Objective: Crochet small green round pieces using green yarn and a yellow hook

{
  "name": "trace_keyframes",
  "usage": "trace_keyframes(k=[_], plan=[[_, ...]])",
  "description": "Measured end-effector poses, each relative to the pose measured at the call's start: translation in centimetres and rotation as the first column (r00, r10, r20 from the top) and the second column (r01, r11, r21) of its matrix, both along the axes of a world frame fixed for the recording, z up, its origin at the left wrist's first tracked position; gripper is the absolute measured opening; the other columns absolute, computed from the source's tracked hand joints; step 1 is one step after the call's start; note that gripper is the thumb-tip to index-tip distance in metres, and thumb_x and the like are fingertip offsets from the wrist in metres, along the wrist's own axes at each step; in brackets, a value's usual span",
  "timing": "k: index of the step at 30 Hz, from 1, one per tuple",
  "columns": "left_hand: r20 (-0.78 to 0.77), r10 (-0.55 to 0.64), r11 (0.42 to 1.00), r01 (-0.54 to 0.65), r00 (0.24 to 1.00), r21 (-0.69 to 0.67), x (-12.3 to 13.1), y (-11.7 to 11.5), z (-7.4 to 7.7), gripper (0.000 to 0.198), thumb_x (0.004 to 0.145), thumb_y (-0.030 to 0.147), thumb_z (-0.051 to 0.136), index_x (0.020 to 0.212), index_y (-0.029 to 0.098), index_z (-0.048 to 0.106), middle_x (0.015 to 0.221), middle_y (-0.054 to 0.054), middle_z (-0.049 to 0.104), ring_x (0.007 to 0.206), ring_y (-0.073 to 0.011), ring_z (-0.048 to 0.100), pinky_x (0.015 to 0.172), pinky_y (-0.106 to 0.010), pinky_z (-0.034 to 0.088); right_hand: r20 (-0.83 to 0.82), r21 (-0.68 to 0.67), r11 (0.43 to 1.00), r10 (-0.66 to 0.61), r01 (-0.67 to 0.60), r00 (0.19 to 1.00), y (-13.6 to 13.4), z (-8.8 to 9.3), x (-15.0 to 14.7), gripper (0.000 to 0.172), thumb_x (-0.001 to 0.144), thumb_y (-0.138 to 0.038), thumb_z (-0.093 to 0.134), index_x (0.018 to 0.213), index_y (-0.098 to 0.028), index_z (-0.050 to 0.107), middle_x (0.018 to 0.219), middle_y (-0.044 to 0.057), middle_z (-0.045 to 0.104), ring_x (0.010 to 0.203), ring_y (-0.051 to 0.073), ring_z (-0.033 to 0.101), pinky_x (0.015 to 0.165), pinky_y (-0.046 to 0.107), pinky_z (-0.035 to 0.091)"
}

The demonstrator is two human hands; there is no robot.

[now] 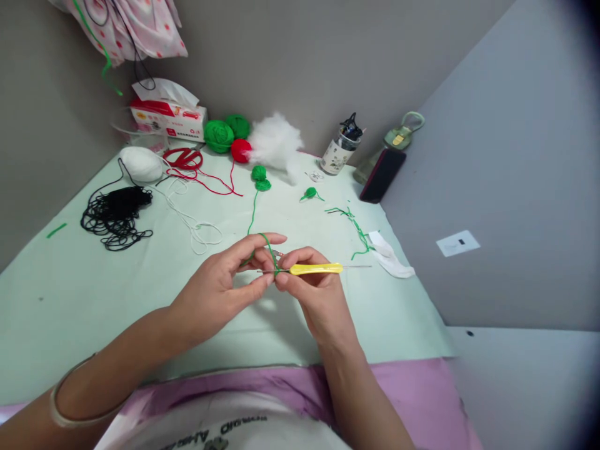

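My right hand (313,284) grips a crochet hook (316,269) by its yellow handle, with the metal shaft lying level and pointing left. Green yarn (268,245) loops over the raised index finger of my left hand (229,275) and runs down to the hook. Thumb and fingers of the left hand pinch close to a small green stitch at the shaft, partly hidden by the fingertips. From there a strand leads back to a small green yarn ball (260,175). A little metal piece (277,253) shows between the hands; its kind is unclear.
Behind lie green yarn balls (219,136), a red ball (241,150), white stuffing (276,142) and red-handled scissors (182,159). Tangled black yarn (122,209) and a white ball (140,164) are left. A pen cup (338,153), bottle (398,140) and phone (383,175) stand right.
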State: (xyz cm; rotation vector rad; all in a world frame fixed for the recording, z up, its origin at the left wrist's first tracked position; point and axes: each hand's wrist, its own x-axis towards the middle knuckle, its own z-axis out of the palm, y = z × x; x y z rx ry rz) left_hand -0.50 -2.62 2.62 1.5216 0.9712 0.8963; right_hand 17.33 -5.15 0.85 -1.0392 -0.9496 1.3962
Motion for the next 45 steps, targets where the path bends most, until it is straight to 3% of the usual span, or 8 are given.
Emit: trace_keyframes(k=[6,10,13,18,22,28,33,45], plan=[[-0.125,0.100,0.980,-0.075,0.987,0.186,0.3,-0.1,-0.6,0.016,0.086,0.017,0.061,0.099,0.023,0.068,0.091,-0.001,0.067,0.091,-0.0191,0.070,0.090,-0.033,0.054,-0.047,0.069,0.996,-0.048,0.051,0.998,0.1,-0.8,-0.7,0.014,0.075,-0.013,0.080,0.078,-0.024,0.071,0.078,-0.004,0.066,0.072,0.011,0.057,0.069,0.025,0.044],[-0.094,0.147,0.962,-0.120,0.985,0.246,0.5,-0.2,-1.0,0.026,0.087,0.014,0.060,0.110,0.023,0.068,0.092,-0.001,0.071,0.089,-0.0181,0.070,0.088,-0.032,0.055,-0.122,0.077,0.991,-0.096,0.106,0.988,0.1,-0.7,-1.2,0.014,0.072,-0.013,0.078,0.074,-0.023,0.069,0.079,-0.004,0.066,0.075,0.012,0.057,0.071,0.027,0.043],[-0.035,0.179,0.960,-0.167,0.983,0.224,0.5,-0.1,-0.9,0.022,0.086,0.012,0.062,0.104,0.023,0.070,0.092,-0.001,0.070,0.089,-0.0171,0.070,0.090,-0.030,0.055,-0.130,0.062,0.990,-0.116,0.125,0.985,0.0,-0.4,-1.3,0.014,0.071,-0.013,0.078,0.072,-0.023,0.068,0.079,-0.004,0.065,0.074,0.012,0.055,0.068,0.027,0.041],[0.135,0.189,0.981,-0.194,0.973,0.024,0.4,-0.1,-0.4,0.024,0.082,0.010,0.070,0.102,0.024,0.076,0.091,0.001,0.069,0.086,-0.0132,0.070,0.086,-0.023,0.056,-0.139,0.036,0.993,-0.107,0.113,0.985,-0.1,0.1,-1.3,0.014,0.069,-0.014,0.079,0.070,-0.022,0.067,0.077,-0.004,0.065,0.072,0.012,0.053,0.068,0.028,0.040],[0.333,0.185,0.969,-0.117,0.925,-0.216,0.2,0.0,-0.5,0.021,0.087,0.012,0.073,0.100,0.025,0.082,0.081,0.003,0.067,0.085,-0.0103,0.069,0.080,-0.015,0.055,-0.175,0.031,0.996,-0.074,0.081,0.982,-0.1,0.4,-1.4,0.015,0.070,-0.015,0.082,0.071,-0.022,0.068,0.076,-0.004,0.066,0.069,0.011,0.054,0.068,0.027,0.041],[0.609,0.428,0.799,0.036,0.668,-0.601,1.2,0.0,-0.6,0.017,0.085,0.003,0.072,0.096,0.014,0.081,0.093,-0.002,0.074,0.082,-0.0093,0.071,0.075,-0.014,0.060,-0.261,0.011,0.994,-0.100,0.106,0.960,0.2,0.5,-1.9,0.018,0.070,-0.018,0.089,0.074,-0.023,0.073,0.075,-0.005,0.069,0.067,0.009,0.059,0.070,0.023,0.048],[0.641,0.516,0.750,0.062,0.567,-0.658,2.3,-0.2,-0.3,0.017,0.089,-0.002,0.065,0.088,0.011,0.077,0.083,-0.004,0.073,0.073,-0.0095,0.071,0.068,-0.014,0.062,-0.309,-0.016,0.993,-0.117,0.117,0.944,0.5,0.3,-2.6,0.018,0.069,-0.020,0.092,0.074,-0.023,0.075,0.076,-0.005,0.073,0.064,0.009,0.063,0.068,0.023,0.051],[0.640,0.512,0.744,0.077,0.573,-0.664,2.0,0.4,0.6,0.020,0.093,-0.004,0.061,0.096,0.010,0.074,0.084,-0.004,0.073,0.067,-0.0076,0.069,0.063,-0.014,0.061,-0.304,-0.001,0.984,-0.170,0.178,0.938,0.5,1.1,-3.2,0.021,0.068,-0.025,0.096,0.075,-0.023,0.076,0.075,-0.004,0.076,0.064,0.009,0.067,0.068,0.023,0.054]])
